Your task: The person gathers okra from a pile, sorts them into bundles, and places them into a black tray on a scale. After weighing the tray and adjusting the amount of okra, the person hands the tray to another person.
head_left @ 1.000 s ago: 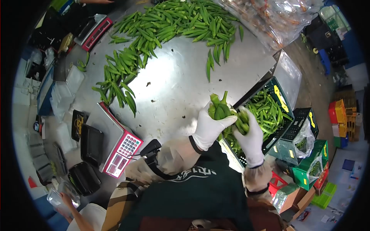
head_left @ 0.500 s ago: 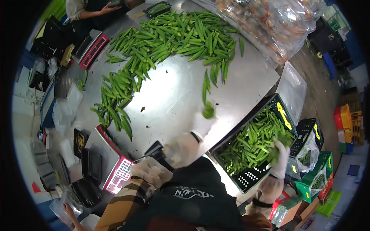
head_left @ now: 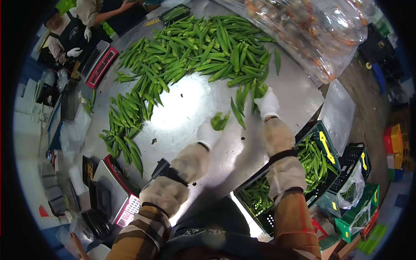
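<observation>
Left hand grips okra, right hand clutches more beside the pile: gathering, seemingly; next probably calls for a clean lift.

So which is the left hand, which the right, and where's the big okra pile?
Left hand (head_left: pixel 209 133): head view, its gloved back.
Right hand (head_left: pixel 268 105): head view, its gloved back.
Okra pile (head_left: pixel 187 57): head view, pods near its middle.

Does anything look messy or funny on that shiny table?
Yes, a little. Small dark scraps lie scattered on the metal table, unlike the green okra pile; they're too small to identify. Also, one lone pod lies apart, just right of the pile in the picture.
</observation>
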Available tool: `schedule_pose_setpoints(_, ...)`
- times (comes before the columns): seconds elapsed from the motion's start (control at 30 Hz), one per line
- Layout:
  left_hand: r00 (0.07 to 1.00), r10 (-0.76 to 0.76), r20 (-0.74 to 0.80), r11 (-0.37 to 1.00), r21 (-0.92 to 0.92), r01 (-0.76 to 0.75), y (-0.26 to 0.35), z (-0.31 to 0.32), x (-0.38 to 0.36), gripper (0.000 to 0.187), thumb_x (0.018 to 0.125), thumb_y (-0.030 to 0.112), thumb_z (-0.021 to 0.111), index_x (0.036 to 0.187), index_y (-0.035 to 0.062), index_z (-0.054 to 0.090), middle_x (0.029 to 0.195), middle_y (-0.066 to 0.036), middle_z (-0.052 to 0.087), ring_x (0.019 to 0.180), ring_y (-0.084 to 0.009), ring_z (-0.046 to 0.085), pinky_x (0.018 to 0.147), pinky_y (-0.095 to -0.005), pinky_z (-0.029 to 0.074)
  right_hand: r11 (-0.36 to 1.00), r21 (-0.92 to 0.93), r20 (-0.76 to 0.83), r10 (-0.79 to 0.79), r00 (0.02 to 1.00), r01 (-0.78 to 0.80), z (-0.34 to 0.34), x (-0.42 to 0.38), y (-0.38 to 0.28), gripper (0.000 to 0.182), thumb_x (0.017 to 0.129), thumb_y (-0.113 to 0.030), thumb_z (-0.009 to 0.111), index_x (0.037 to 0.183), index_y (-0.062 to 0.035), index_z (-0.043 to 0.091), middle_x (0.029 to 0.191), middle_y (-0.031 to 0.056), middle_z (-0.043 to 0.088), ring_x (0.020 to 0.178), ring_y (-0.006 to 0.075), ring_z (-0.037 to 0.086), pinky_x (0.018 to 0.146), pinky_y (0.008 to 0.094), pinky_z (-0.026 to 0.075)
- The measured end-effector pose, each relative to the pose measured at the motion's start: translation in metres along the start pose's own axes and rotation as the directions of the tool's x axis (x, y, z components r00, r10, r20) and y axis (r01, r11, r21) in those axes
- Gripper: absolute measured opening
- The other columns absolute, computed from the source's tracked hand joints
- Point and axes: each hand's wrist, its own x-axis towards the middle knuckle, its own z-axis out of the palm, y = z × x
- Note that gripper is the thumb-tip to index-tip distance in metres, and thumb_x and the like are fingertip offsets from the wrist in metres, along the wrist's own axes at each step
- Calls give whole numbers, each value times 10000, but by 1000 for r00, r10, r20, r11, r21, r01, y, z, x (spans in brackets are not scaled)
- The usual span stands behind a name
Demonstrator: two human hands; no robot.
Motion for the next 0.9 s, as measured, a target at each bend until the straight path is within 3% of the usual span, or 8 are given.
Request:
schedule_pose_setpoints(0.07, 982, -62, 178, 771, -617, 160, 12, -42, -21, 377, 787, 117, 783, 1122, 27, 634, 1009, -82, 676, 967, -277, 662, 822, -364, 546, 984, 144, -56, -99, 994, 106, -19, -16, 15, 488, 719, -143, 777, 1166, -56, 603, 1041, 157, 702, 965, 346, 677, 842, 415, 536)
schedule_pose_setpoints(0.13, 842, -109, 529, 567, -663, 489, 18, -82, -42, 274, 808, 77, 757, 1055, 59, 638, 953, -62, 665, 867, -214, 668, 752, -327, 558, 781, 622, 188, -223, 956, 60, -8, -21, 60, 458, 762, -33, 722, 1202, -22, 596, 1011, 130, 694, 906, 280, 681, 813, 385, 543)
schedule_pose_setpoints(0.2, 854, -34, 519, 477, -742, 471, 18, -92, -70, 228, 827, 55, 734, 1034, 58, 638, 938, -59, 662, 843, -185, 665, 727, -315, 561, 519, 808, 467, -274, 841, -280, -30, -88, 35, 465, 795, -8, 688, 1245, 1, 568, 1016, 119, 672, 883, 230, 662, 787, 359, 545)
schedule_pose_setpoints(0.27, 872, 17, 489, 435, -789, 433, 13, -90, -95, 238, 841, 24, 705, 1068, 54, 636, 944, -62, 673, 832, -179, 669, 721, -324, 567, 351, 718, 693, -292, 659, -601, -53, -154, 0, 472, 819, 0, 666, 1275, 6, 544, 1041, 122, 657, 878, 204, 652, 776, 340, 546)
schedule_pose_setpoints(0.33, 839, 88, 537, 532, -738, 416, 0, -95, -118, 337, 876, 89, 707, 1194, 57, 604, 1040, -70, 676, 880, -175, 667, 752, -316, 565, 447, 586, 810, -317, 493, -676, -40, -190, -5, 582, 834, 34, 659, 1370, -30, 443, 1227, 80, 559, 1126, 188, 557, 863, 352, 522)
schedule_pose_setpoints(0.43, 854, 19, 519, 195, -840, 506, -13, -111, -161, 424, 940, 244, 665, 1309, 71, 547, 1178, -71, 645, 992, -177, 642, 839, -343, 546, 284, 537, 825, -371, 426, -794, -35, -237, -24, 524, 907, -82, 648, 1381, -15, 436, 1237, 84, 568, 1121, 185, 562, 943, 337, 483)
schedule_pose_setpoints(0.57, 824, 308, 476, -206, -812, 546, -47, -138, -200, 575, 935, 443, 609, 1412, 147, 487, 1342, -71, 568, 1178, -254, 558, 1012, -484, 441, 242, 447, 828, -476, 296, -861, -27, -268, -40, 618, 963, -179, 609, 1495, -34, 331, 1354, 134, 526, 1184, 211, 573, 963, 354, 514)
schedule_pose_setpoints(0.9, 934, 149, 325, -342, -869, 357, -90, -212, -284, 726, 906, 593, 533, 1431, 96, 456, 1402, -113, 518, 1249, -292, 510, 1060, -481, 397, 326, 335, 771, -634, 58, -884, -6, -324, -106, 667, 982, -251, 591, 1517, -28, 260, 1455, 163, 428, 1293, 290, 497, 1065, 451, 441)
